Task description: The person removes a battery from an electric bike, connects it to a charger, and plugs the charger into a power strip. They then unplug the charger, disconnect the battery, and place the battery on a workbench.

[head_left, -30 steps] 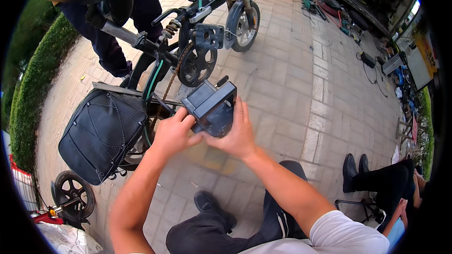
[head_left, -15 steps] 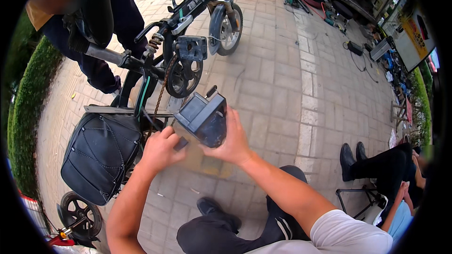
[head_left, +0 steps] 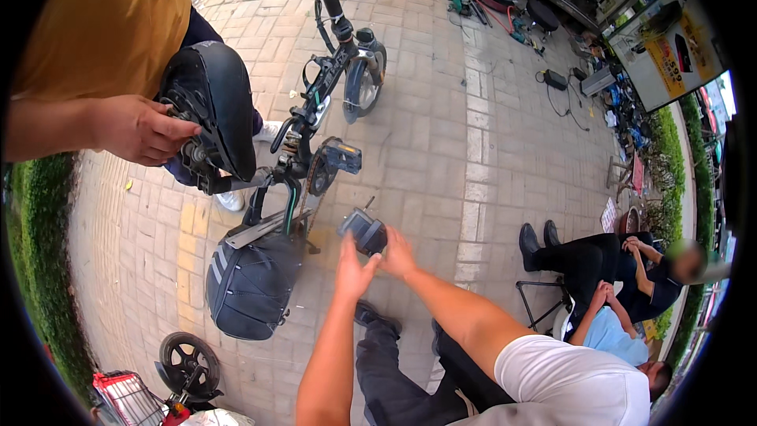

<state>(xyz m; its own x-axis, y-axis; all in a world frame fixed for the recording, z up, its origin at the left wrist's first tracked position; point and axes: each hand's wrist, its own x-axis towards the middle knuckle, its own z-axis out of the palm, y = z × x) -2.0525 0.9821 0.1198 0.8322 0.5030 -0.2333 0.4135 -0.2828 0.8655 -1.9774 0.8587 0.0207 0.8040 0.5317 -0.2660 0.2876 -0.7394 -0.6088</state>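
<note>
A pale brick pavement (head_left: 426,150) fills most of my feed, with a green hedge (head_left: 47,221) curving down the left rim and a black bicycle (head_left: 298,167) standing left of centre. From where I watch, the dark box (head_left: 363,230) sits near the middle of the view, held in the air over the bricks, to the right of the bicycle's black bag (head_left: 252,292). It is blocky and dark grey, with a paler face toward the upper left, a raised band across it and a blacker part toward the right. A thin dark rod (too small for me to identify) sticks up beside its top.

I see both forearms reach up from the lower edge, the left one nearly upright, the right one slanting in from the lower right below a white sleeve (head_left: 544,367). My view has the right hand (head_left: 399,255) against the box's right side, its fingers clamped on that end. The left hand (head_left: 352,270) is at the near left side, thumb angled toward the right hand; its fingers are blurred, so I cannot tell whether they grip. Farther left, a co-worker's hand (head_left: 148,128) touches the saddle (head_left: 229,99).
</note>
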